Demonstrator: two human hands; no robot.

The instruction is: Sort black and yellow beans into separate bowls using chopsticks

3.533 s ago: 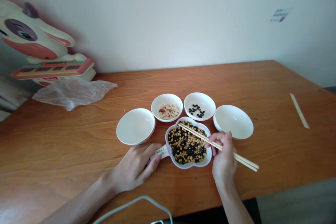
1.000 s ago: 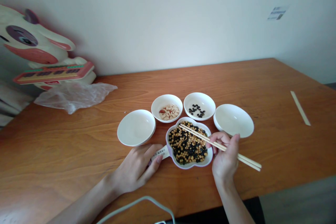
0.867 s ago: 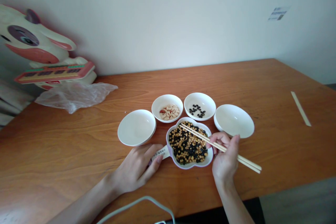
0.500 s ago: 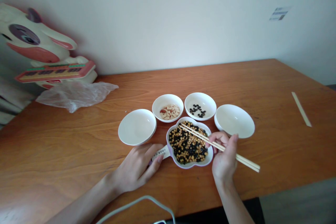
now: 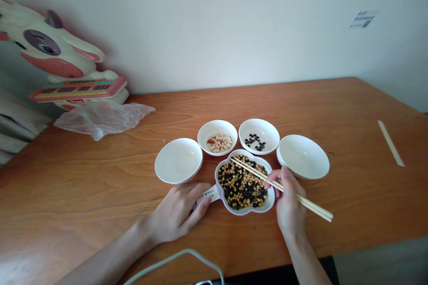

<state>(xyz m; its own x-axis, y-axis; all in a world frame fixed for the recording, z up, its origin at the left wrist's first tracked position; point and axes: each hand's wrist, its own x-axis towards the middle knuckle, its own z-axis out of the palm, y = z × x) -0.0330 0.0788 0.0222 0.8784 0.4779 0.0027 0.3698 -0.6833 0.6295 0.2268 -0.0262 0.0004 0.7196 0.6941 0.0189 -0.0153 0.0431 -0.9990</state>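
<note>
My left hand [image 5: 182,209] is closed round the short handle of a white, purple-edged, flower-shaped pan [image 5: 219,182]. Inside it lie mixed black and yellow beans [image 5: 244,182]. A pair of wooden chopsticks [image 5: 314,206] is held in my right hand [image 5: 290,200], at the pan's right side; the tips rest over the beans near the far left rim. Just beyond the pan, one white bowl [image 5: 202,139] contains pale peanut-like pieces [image 5: 220,142], and another bowl [image 5: 276,138] contains some black beans [image 5: 254,142]. Outer bowls, left [image 5: 179,160] and right [image 5: 302,156], show bare insides.
A cow-shaped toy keyboard [image 5: 80,89] stands at the back left, with a crumpled clear plastic bag [image 5: 103,118] before it. A flat pale strip [image 5: 390,142] lies far right on the wooden table [image 5: 334,107]. A white cable [image 5: 187,251] loops at the front edge.
The whole view has shifted slightly, so things appear a little farther right. My right hand has turned a little on the chopsticks; their tips stay over the beans. My left hand keeps the handle.
</note>
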